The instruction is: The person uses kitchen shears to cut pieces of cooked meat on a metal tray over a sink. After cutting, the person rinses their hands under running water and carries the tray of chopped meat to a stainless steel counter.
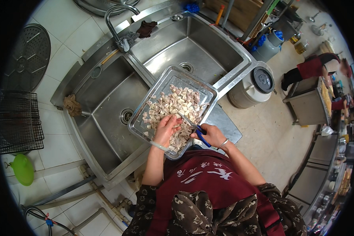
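Observation:
A rectangular metal tray [177, 76] rests over the front edge of a double stainless sink, spanning its divider. Many small pale, pinkish-grey cut pieces of food [177, 100], perhaps meat, are heaped in it. My right hand [210, 135] grips blue-handled scissors [203, 138], whose blades point left over the heap. Just left of the blade tips, my left hand [166, 128] pinches a pale piece [178, 116] between thumb and fingers. A pale bangle circles the left wrist and a metal one the right.
The left basin [112, 91] and right basin [168, 50] lie beyond the tray, with a curved faucet [107, 20] behind. A lidded white barrel [244, 93] stands on the floor at right. Wire baskets [20, 121] hang at left. A person [309, 67] works at a far table.

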Available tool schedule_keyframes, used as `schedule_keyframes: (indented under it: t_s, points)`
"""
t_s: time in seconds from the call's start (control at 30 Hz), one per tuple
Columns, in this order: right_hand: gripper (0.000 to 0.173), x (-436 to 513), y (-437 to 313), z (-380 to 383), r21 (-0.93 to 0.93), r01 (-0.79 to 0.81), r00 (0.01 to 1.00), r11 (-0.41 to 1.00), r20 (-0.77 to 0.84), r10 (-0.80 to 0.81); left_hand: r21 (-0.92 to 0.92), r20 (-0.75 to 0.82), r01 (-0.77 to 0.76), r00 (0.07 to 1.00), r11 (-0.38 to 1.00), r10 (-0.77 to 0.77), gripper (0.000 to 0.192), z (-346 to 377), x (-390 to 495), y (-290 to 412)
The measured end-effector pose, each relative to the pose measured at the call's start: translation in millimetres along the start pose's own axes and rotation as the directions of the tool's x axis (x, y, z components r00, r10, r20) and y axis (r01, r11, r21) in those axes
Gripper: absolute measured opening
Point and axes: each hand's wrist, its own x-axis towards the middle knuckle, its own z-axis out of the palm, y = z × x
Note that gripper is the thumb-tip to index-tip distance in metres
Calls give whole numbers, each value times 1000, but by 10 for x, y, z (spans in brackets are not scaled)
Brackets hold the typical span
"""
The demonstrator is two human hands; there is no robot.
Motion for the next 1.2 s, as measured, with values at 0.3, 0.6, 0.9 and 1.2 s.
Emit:
schedule_keyframes:
  t_s: [0.3, 0.6, 0.9, 1.2]
  points:
    - [61, -5, 12, -20, 10, 16, 999, 1000, 28, -16, 58, -29, -68, 997, 996, 70, 21, -97, 54, -18]
    - [58, -20, -28, -59, 71, 38, 997, 997, 58, -43, 76, 68, -44, 997, 996, 39, 19, -24, 60, -57]
    - [60, -16, -12, -99, -111, 35, 999, 993, 27, -32, 58, 14, -45, 999, 997, 44, 17, -56, 53, -47]
    - [62, 23, -49, 18, -118, 51, 999, 992, 22, -49, 262, 119, -90, 991, 961, 61, 12, -132, 85, -25]
